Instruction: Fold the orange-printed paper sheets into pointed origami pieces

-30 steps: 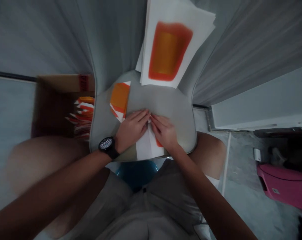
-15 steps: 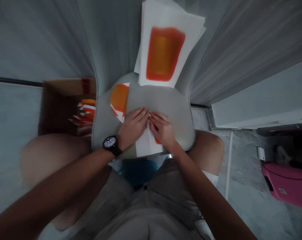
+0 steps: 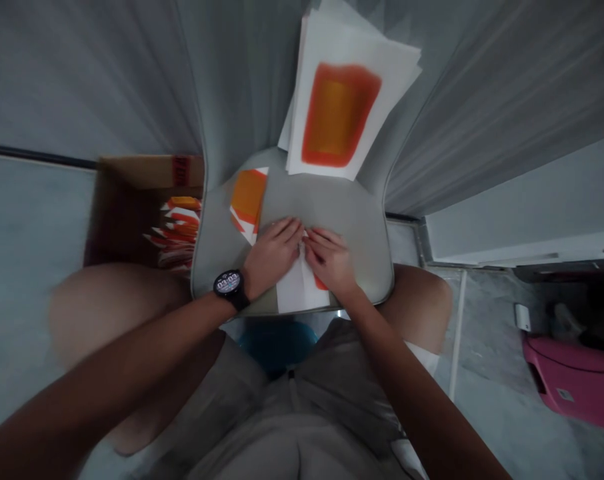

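A partly folded sheet of paper (image 3: 302, 290), white with an orange-red patch at its right side, lies at the front of the chair seat. My left hand (image 3: 275, 253), with fingers close together, presses on its upper left part. Opposite it, my right hand (image 3: 329, 260) is closed with curled fingers on the paper's upper right edge. Both sets of fingertips nearly meet at the top, where they hide the fold. Left of them rests a folded orange paper piece (image 3: 249, 200) with white corners.
A stack of white sheets (image 3: 397, 63) with an orange print leans on the chair back (image 3: 242, 87). Beside the seat's left edge, a cardboard box (image 3: 132, 173) holds several folded orange papers (image 3: 179, 230). A pink object (image 3: 577, 380) stands on the floor at right.
The view has shifted slightly, so the chair and papers appear a little farther right. Both hands keep nearly the same hold on the paper.
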Motion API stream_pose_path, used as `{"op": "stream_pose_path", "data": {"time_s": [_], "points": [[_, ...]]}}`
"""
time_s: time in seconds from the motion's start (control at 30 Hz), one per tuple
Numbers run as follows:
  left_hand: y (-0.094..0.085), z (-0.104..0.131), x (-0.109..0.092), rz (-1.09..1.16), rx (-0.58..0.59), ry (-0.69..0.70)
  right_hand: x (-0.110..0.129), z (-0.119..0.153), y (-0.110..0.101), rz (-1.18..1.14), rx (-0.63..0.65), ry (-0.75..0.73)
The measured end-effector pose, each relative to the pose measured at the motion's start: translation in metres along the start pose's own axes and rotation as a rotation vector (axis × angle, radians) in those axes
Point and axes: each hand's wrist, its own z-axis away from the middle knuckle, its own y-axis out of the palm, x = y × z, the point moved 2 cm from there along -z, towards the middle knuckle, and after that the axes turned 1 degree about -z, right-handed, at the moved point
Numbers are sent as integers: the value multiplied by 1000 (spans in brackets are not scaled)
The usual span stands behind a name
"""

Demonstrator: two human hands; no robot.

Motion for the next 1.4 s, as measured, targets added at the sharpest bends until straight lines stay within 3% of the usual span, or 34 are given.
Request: {"op": "stream_pose_path", "data": {"time_s": [0.2, 0.43, 0.73, 0.93, 1.03, 1.13, 1.27, 1.4], "points": [[-3, 5, 3, 19, 24, 25, -4, 3, -4, 3, 53, -23], [-3, 13, 2, 28, 41, 20, -14, 12, -17, 30, 232, -148], [-5, 15, -1, 17, 81, 19, -20, 32, -30, 150, 265, -164], [-5, 15, -2, 2, 54, 21, -27, 37, -41, 57, 313, -144], [-4, 15, -1, -13, 37, 22, -22, 24, -45, -85, 233, -27], [-3, 15, 1, -10, 26, 34, -16, 0, -43, -201, 136, 217], [0, 15, 2, 9, 20, 34, -15, -34, -32, -216, 251, 447], [-3, 13, 1, 94, -20, 1, -16, -49, -37, -380, 416, 473]]}}
